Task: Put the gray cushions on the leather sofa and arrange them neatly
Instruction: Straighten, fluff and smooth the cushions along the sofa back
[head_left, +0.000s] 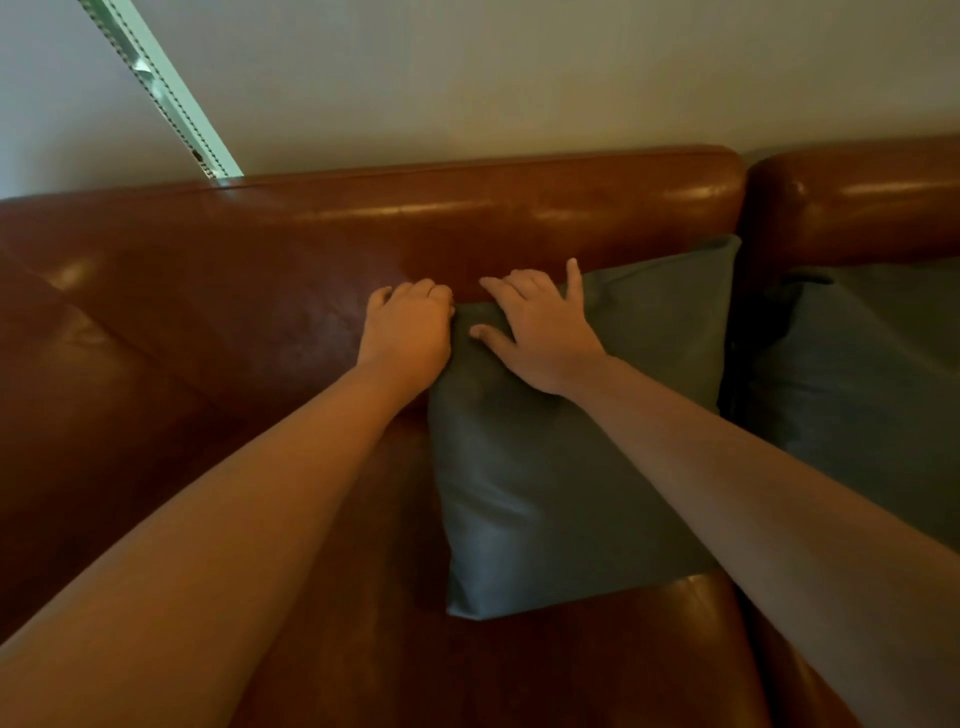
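Note:
A gray cushion (561, 478) leans upright against the backrest of the brown leather sofa (260, 291), on the right part of the seat. My left hand (408, 332) is at the cushion's upper left corner, its fingers curled over that corner and against the backrest. Spread over the cushion's top edge, my right hand (540, 332) lies flat with its fingertips reaching behind the edge. A second gray cushion (857, 374) leans on the neighbouring sofa section at the right.
The sofa's left armrest (67, 395) rises at the left. Bare seat leather (519, 670) shows in front of the cushion. A pale wall (519, 78) and a window blind with a bead chain (156, 78) stand behind the backrest.

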